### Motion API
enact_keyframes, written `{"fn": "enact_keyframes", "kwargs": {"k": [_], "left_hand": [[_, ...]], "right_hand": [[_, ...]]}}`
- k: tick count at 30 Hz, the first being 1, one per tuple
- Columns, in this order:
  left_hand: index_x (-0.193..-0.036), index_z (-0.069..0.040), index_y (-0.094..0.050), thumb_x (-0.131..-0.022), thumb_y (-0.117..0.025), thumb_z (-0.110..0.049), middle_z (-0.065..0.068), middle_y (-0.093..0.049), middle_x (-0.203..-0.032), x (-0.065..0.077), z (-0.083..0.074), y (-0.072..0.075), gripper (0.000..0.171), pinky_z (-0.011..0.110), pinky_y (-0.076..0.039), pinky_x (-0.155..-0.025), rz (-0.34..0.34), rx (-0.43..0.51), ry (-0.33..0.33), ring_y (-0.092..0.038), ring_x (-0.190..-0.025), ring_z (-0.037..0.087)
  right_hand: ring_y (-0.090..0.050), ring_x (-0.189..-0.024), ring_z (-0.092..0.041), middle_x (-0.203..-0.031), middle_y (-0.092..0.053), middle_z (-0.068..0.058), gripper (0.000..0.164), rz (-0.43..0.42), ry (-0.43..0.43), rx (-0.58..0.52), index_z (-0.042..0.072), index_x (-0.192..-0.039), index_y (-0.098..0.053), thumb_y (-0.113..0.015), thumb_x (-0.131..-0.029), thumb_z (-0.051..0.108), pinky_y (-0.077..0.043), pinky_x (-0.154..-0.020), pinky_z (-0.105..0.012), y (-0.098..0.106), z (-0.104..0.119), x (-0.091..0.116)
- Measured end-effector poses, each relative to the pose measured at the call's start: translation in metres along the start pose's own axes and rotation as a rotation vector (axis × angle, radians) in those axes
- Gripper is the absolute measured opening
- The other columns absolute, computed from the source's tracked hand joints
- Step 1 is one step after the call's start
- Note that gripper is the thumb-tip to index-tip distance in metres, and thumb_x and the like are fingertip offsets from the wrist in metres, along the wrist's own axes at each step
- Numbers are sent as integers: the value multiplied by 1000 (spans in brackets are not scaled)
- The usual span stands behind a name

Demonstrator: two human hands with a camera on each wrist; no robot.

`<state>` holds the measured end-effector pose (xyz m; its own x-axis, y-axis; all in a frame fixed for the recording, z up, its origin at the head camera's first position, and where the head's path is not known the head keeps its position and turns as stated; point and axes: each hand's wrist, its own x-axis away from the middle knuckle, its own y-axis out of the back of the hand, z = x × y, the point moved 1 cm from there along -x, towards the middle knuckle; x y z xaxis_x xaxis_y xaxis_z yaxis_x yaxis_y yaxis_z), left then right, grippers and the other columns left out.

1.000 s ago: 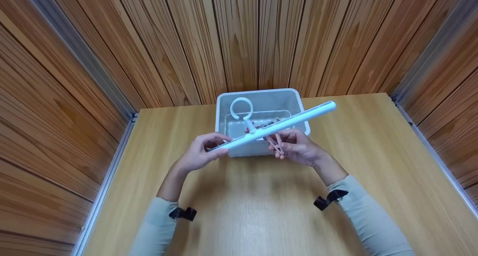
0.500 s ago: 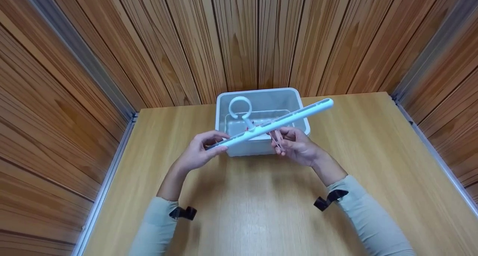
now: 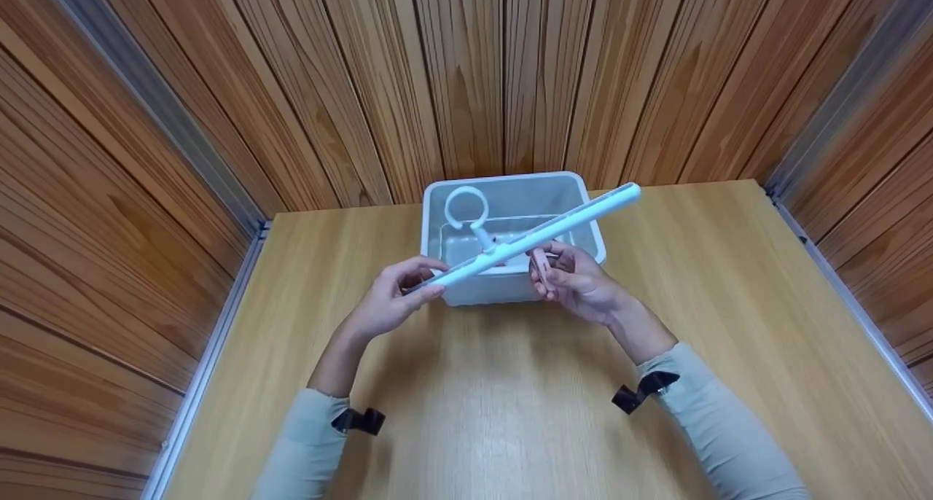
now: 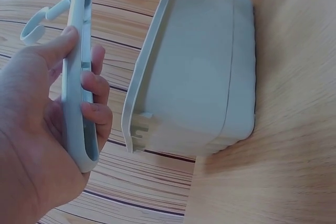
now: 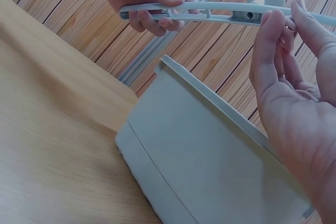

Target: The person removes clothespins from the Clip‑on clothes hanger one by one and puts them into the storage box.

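Observation:
A light blue plastic clothes hanger [image 3: 561, 227] with a ring-shaped hook is held slanting over the bin, its right end higher in the head view. My left hand [image 3: 390, 296] grips its left end, fingers curled round the bar in the left wrist view. Just below the bar, right of the hook, my right hand [image 3: 583, 285] pinches a pink clothespin [image 3: 541, 267] between thumb and fingers. The clothespin's upper end is right at the bar. In the right wrist view, the fingers of my right hand [image 5: 294, 93] hide the clothespin.
Under the hanger a pale grey plastic bin [image 3: 503, 178] stands at the back of the wooden table [image 3: 481, 412]. Small reddish items show inside it, partly covered by the hanger. Wood-panelled walls [image 3: 466, 84] rise behind and at both sides.
The hanger's right end has shifted a little left and up. My right hand has turned the clothespin and raised it slightly along the bar. My left hand keeps its grip.

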<state>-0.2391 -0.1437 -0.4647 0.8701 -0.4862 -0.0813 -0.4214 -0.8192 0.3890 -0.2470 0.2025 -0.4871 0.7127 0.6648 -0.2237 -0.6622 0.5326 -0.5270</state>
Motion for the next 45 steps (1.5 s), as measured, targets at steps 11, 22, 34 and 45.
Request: {"fn": "enact_keyframes", "kwargs": {"k": [11, 22, 34, 45], "left_hand": [[-141, -8, -73, -113, -69, -20, 16, -72, -114, 2, 3, -3, 31, 28, -50, -83, -9, 26, 25, -60, -97, 23], [-141, -8, -71, -114, -66, -19, 21, -71, -110, 6, 3, -4, 30, 25, -48, -75, -8, 9, 37, -58, -87, 20], [-142, -11, -72, -115, -66, -24, 17, -71, -111, 9, 2, -8, 30, 25, -49, -75, -9, 9, 64, -58, -88, 21], [-141, -8, -72, -113, -69, -21, 20, -75, -118, 7, 3, -10, 32, 31, -52, -86, -95, 22, 33, -63, -98, 22]], "right_hand": [[-76, -85, -10, -103, -77, 0, 25, -117, -28, 72, 13, -134, -67, -72, -110, 8, -64, -76, -19, -4, 3, -1], [-73, -81, -10, -98, -71, 3, 26, -229, -36, 196, 14, -128, -67, -76, -106, 4, -60, -70, -18, -7, 5, -3], [-71, -81, -10, -100, -69, 3, 33, -367, -7, 402, 12, -127, -64, -77, -102, -5, -63, -72, -22, -5, 8, -3], [-76, -87, -10, -108, -70, 1, 36, -382, -15, 412, 14, -129, -65, -73, -102, -9, -66, -77, -22, -4, 13, -3]]}}
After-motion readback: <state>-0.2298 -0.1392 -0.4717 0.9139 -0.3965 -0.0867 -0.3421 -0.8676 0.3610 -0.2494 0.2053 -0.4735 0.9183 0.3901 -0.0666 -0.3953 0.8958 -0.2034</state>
